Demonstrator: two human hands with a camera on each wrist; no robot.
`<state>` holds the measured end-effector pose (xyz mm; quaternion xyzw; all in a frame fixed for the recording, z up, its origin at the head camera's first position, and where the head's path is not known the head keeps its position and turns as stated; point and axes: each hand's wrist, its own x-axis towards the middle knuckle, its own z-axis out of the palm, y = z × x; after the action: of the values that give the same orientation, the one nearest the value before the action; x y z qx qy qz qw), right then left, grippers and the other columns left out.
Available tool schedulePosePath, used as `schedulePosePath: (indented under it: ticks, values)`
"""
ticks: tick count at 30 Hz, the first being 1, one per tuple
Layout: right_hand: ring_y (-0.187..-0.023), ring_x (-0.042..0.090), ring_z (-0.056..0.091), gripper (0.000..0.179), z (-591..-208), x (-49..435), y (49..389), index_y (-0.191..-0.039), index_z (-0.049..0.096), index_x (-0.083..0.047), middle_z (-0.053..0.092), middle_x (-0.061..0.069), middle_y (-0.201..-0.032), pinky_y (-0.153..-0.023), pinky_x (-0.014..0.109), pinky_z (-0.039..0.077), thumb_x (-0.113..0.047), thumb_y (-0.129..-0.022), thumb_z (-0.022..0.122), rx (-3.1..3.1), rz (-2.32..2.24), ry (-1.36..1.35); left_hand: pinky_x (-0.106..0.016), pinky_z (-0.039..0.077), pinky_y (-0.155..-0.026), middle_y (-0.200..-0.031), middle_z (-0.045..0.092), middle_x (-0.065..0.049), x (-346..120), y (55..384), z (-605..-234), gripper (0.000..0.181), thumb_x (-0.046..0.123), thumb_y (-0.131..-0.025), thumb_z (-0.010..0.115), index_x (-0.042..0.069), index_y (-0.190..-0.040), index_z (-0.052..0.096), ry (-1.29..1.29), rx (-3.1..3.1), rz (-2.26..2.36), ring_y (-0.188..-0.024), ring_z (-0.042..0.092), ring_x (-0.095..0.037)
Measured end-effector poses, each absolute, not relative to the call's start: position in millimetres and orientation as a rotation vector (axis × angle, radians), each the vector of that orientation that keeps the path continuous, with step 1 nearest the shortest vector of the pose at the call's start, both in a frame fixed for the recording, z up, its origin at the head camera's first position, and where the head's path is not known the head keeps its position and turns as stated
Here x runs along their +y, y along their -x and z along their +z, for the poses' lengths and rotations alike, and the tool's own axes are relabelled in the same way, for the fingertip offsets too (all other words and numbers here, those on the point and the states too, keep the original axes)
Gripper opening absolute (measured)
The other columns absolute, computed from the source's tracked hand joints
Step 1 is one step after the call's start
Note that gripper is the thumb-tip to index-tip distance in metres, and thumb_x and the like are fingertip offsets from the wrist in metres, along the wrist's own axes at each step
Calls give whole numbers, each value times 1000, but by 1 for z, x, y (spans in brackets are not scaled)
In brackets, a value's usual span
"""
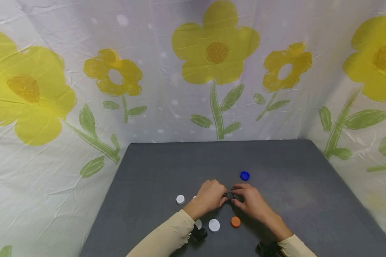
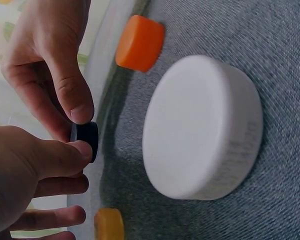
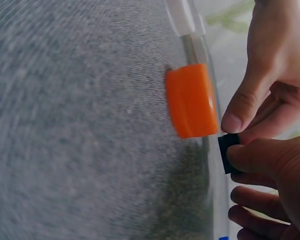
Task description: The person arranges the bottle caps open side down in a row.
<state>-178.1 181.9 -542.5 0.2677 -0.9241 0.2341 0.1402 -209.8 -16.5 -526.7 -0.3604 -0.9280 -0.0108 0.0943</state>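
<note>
A small black cap (image 1: 229,196) is held between my two hands, over the middle of the table. On its left side, my left hand (image 1: 211,194) pinches it with thumb and fingers. My right hand (image 1: 251,201) grips it from the right, thumb and fingertips on its edge. In the left wrist view both thumbs press the black cap (image 2: 86,140), and a large white cap (image 2: 200,127) lies close by. An orange cap (image 1: 235,222) lies below the hands in the head view; the right wrist view shows this orange cap (image 3: 191,101) beside the fingers.
A blue cap (image 1: 245,176) lies beyond the right hand. Left of the hands is a small white cap (image 1: 180,199). A greyish cap (image 1: 198,224) is partly covered by the left wrist. The left wrist view shows a yellow cap (image 2: 109,224). Flowered curtain (image 1: 167,117) surrounds the dark table (image 1: 154,160).
</note>
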Motion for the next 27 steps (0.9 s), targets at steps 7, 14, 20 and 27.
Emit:
schedulePosePath:
  ticks: [7, 14, 20, 27]
  values:
    - [-112, 33, 65, 28, -546, 178, 177, -103, 78, -4, 70, 13, -118, -91, 50, 53, -16, -79, 83, -2737, 688, -732, -37, 51, -69, -79, 72, 8, -14, 208, -531, 11, 39, -83, 79, 29, -83, 76, 1069, -2758, 18, -77, 65, -16]
    - [-110, 34, 66, 27, -547, 178, 177, -101, 78, -5, 70, 14, -118, -90, 50, 53, -15, -77, 84, -2737, 697, -703, -37, 50, -68, -80, 72, 6, -13, 208, -532, 12, 39, -83, 78, 28, -79, 74, 1067, -2739, 43, -78, 63, -17]
    - [-110, 36, 66, 33, -540, 191, 185, -105, 76, -3, 70, 16, -119, -90, 51, 53, -15, -76, 85, -2688, 680, -679, -39, 52, -66, -76, 69, 4, -14, 215, -519, 16, 37, -83, 76, 23, -76, 69, 1052, -2724, 40, -77, 64, -20]
    - [-111, 41, 64, 36, -523, 211, 202, -109, 75, 1, 68, 21, -121, -89, 56, 52, -15, -79, 84, -2666, 602, -623, -38, 54, -68, -77, 68, 6, -5, 236, -504, 19, 40, -87, 74, 23, -80, 69, 1035, -2735, 18, -80, 65, -19]
